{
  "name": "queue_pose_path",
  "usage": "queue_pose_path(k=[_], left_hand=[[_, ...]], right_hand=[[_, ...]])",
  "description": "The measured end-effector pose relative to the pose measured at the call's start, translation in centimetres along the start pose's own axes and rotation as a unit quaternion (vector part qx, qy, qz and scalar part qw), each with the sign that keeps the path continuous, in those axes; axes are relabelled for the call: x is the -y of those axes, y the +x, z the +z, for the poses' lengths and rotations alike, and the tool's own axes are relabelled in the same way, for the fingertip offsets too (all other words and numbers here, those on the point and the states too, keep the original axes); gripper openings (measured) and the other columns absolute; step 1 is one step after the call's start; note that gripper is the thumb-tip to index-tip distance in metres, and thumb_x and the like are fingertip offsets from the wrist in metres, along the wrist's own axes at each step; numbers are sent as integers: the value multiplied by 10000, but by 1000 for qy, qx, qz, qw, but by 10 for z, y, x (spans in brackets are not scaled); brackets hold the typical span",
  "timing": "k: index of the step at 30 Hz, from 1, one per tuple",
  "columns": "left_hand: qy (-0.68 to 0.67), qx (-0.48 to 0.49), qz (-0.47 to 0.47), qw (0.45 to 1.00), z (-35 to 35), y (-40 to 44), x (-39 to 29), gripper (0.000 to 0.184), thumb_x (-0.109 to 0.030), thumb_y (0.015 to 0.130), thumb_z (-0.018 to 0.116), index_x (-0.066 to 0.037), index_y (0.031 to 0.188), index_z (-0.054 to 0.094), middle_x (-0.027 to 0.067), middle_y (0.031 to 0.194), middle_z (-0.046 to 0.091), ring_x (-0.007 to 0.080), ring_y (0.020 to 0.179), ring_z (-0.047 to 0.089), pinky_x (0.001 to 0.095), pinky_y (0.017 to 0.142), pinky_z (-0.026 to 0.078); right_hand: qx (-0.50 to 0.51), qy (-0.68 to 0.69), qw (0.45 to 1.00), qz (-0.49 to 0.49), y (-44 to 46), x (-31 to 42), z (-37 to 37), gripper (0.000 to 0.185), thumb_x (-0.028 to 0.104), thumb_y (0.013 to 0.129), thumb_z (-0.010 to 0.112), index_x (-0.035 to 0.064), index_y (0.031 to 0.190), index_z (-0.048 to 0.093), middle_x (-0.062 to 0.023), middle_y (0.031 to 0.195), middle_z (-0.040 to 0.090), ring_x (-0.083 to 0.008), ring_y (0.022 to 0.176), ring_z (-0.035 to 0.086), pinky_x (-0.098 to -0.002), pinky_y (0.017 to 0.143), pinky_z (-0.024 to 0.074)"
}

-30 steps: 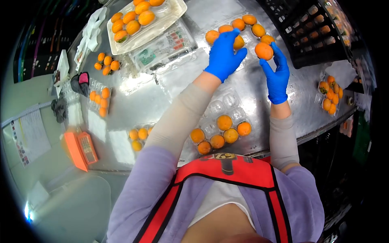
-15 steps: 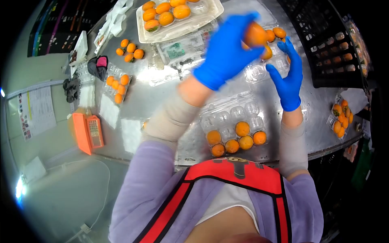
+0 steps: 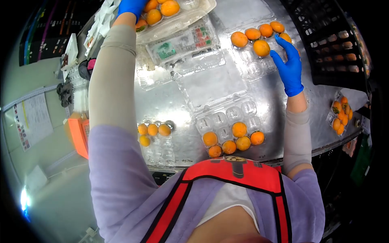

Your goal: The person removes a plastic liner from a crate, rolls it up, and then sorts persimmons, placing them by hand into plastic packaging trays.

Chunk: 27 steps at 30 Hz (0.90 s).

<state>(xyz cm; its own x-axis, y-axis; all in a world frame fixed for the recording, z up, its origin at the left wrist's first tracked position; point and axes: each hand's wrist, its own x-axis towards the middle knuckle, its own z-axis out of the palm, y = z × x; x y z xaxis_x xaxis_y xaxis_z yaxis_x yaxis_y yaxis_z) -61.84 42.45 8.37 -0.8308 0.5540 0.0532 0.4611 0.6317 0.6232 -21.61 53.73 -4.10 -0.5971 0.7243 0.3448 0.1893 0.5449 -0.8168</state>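
My left hand (image 3: 131, 6), in a blue glove, is at the top edge beside the persimmons (image 3: 154, 17) in a cream tray (image 3: 198, 15). Its fingers are out of frame or hidden, so what they hold does not show. My right hand (image 3: 290, 69), gloved in blue too, is open, thumb and fingers apart, at the right side of a clear plastic fruit tray (image 3: 254, 69). Several orange persimmons (image 3: 261, 47) sit in that tray, and the fingertips are close to the ones on its right. Whether they touch cannot be seen.
Nearer my body lies another open clear tray (image 3: 223, 133) with several persimmons. A third clear tray (image 3: 158, 152) is partly behind my left arm. A black crate (image 3: 324, 40) stands at the right; a persimmon pack (image 3: 341, 115) lies below it. An orange box (image 3: 77, 135) is at left.
My left hand, which held a persimmon over the far clear tray, has moved to the upper left, to the cream tray. Persimmons now show in the clear tray. My right hand has barely moved.
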Motion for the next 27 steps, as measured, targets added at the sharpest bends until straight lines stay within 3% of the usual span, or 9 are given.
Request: queue_pose_path(k=[2, 4, 8, 10, 12, 14, 22, 23, 27], left_hand=[[20, 24, -20, 999, -5, -19, -11, 427, -344, 795, 667, -77, 1120, 592, 110, 941, 655, 197, 672, 613, 315, 619, 521], [4, -10, 67, 998, -2, -11, 6, 450, -362, 795, 663, -60, 1123, 601, 121, 975, 654, 206, 784, 625, 322, 700, 522], [32, -52, 145, 988, -18, 13, 39, 442, -318, 806, 656, -31, 1137, 596, 125, 1013, 650, 205, 897, 611, 312, 804, 493], [-60, -69, 189, 978, -29, 16, 50, 404, -277, 818, 647, 0, 1109, 602, 134, 1006, 649, 199, 920, 600, 301, 856, 463], [-55, -65, 175, 981, -44, 18, 63, 433, -222, 802, 679, 5, 1152, 566, 132, 1059, 628, 183, 934, 591, 290, 856, 458], [-104, -55, 113, 987, -54, 19, 79, 499, -315, 778, 720, -58, 1182, 583, 64, 1061, 616, 138, 955, 567, 304, 836, 459], [-215, -141, 79, 963, -80, -42, 69, 370, -249, 812, 678, -30, 1107, 635, 51, 1038, 634, 118, 966, 542, 265, 876, 395], [-270, -139, 140, 942, -76, -57, 64, 360, -221, 830, 648, -9, 1118, 622, 58, 1067, 625, 126, 996, 532, 269, 902, 383], [-284, -121, 135, 941, -86, -94, 73, 279, -134, 868, 593, 4, 1108, 628, 58, 1108, 609, 140, 1040, 537, 265, 922, 388]], right_hand=[[-10, -2, 1000, 10, -4, -1, 2, 424, 97, 802, 677, 46, 1206, 561, -95, 1192, 579, -200, 1102, 533, -317, 961, 401], [-19, -3, 1000, 19, -9, -1, 4, 410, 138, 792, 695, 68, 1182, 590, -94, 1151, 602, -214, 1053, 559, -314, 920, 426], [0, -10, 999, 39, -19, -2, 2, 412, 106, 813, 664, 48, 1207, 561, -87, 1205, 575, -202, 1121, 519, -313, 976, 381], [14, -14, 999, 45, -22, -3, 2, 418, 67, 832, 634, 26, 1235, 531, -84, 1245, 552, -189, 1172, 489, -307, 1023, 344], [-14, 3, 999, 39, -25, -3, 3, 416, 147, 792, 690, 78, 1189, 587, -82, 1174, 593, -219, 1082, 539, -328, 942, 403], [-12, -1, 999, 34, -30, -5, 2, 416, 148, 792, 687, 81, 1190, 587, -84, 1167, 595, -224, 1079, 539, -331, 943, 401], [-9, -41, 998, 41, -48, -5, 0, 404, 147, 797, 674, 84, 1187, 589, -92, 1128, 605, -246, 1065, 541, -343, 946, 393], [-6, -45, 998, 42, -49, -5, -1, 403, 146, 798, 672, 82, 1187, 588, -95, 1127, 605, -247, 1065, 540, -344, 944, 395], [-5, -66, 997, 29, -49, -15, 0, 397, 140, 803, 667, 75, 1186, 586, -102, 1130, 603, -247, 1056, 548, -342, 935, 405]])
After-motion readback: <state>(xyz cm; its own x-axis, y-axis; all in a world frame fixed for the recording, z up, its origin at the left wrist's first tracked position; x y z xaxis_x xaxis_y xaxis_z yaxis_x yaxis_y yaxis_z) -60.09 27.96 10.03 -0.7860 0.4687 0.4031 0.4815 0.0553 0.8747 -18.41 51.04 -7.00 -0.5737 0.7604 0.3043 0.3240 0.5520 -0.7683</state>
